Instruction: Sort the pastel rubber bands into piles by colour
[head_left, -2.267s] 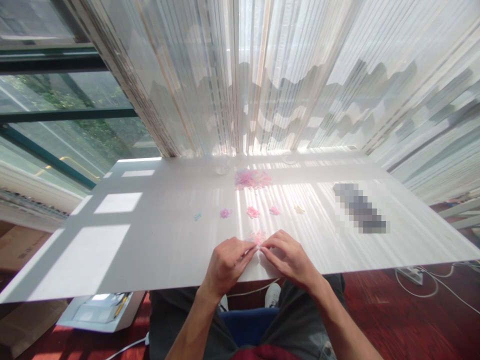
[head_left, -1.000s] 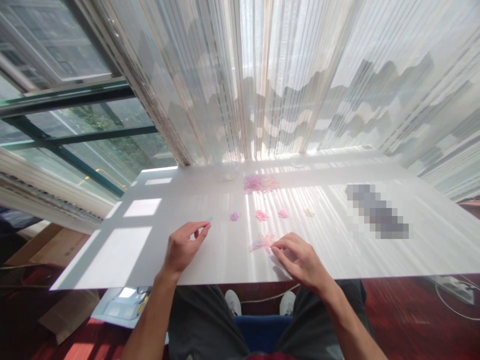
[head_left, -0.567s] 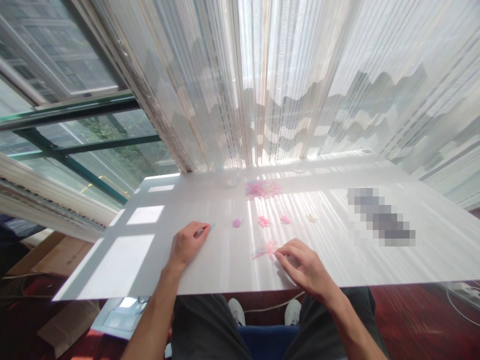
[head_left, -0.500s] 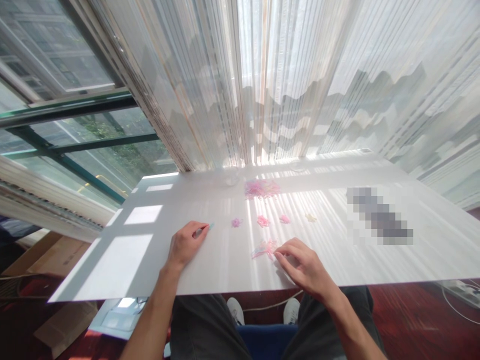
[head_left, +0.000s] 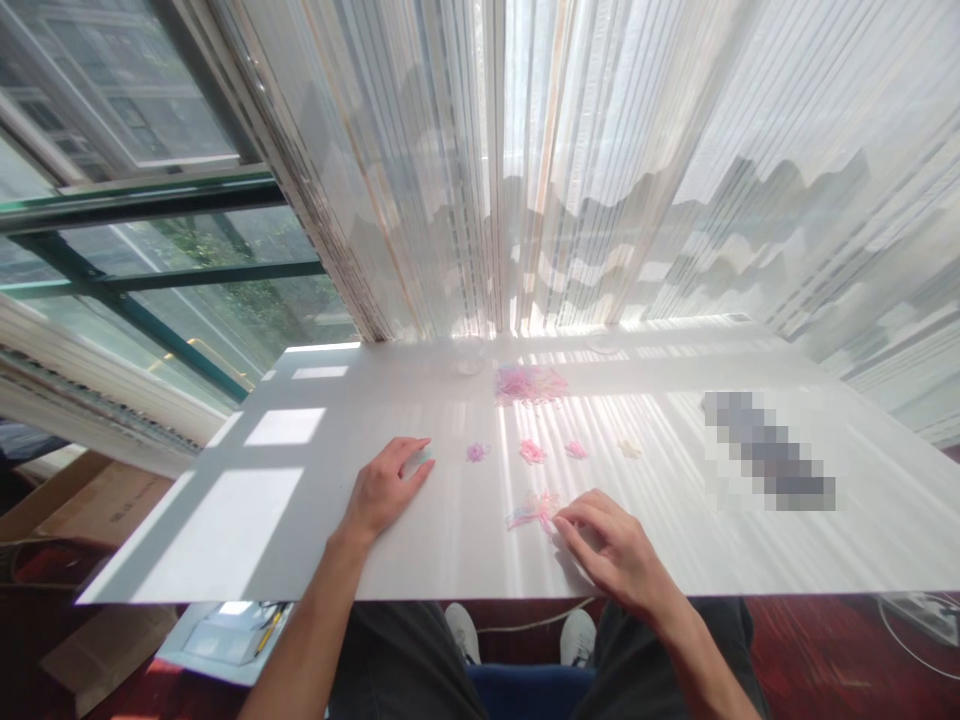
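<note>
As the right hand [head_left: 615, 545] works low over the table [head_left: 450, 565], its fingertips [head_left: 561, 524] come up against a loose pink and pale blue tangle of small rubber bands [head_left: 534, 512], right at its near end. The grip there is narrow, fingers curled down, but whether it pinches a band I cannot tell from this view. Over on the left, the left hand [head_left: 386, 490] lies on the white top with a wide grip, fingers spread, nothing showing between them. The hands sit well apart, both wrists just over the table's near edge, so the forearms come in from beyond that edge. Farther out runs a row of little clusters: a lilac one [head_left: 476, 452], a pink one [head_left: 532, 451], another pink one [head_left: 575, 449] and a cream one [head_left: 630, 448]. Beyond them, toward the far edge, lies a larger pink pile of bands [head_left: 529, 385], just beside a clear glass dish [head_left: 470, 362]. Off to the right, well away from the right hand, sits a pixelated object [head_left: 765, 450], too blurred to name. A sheer curtain [head_left: 600, 150] hangs past the far edge.
</note>
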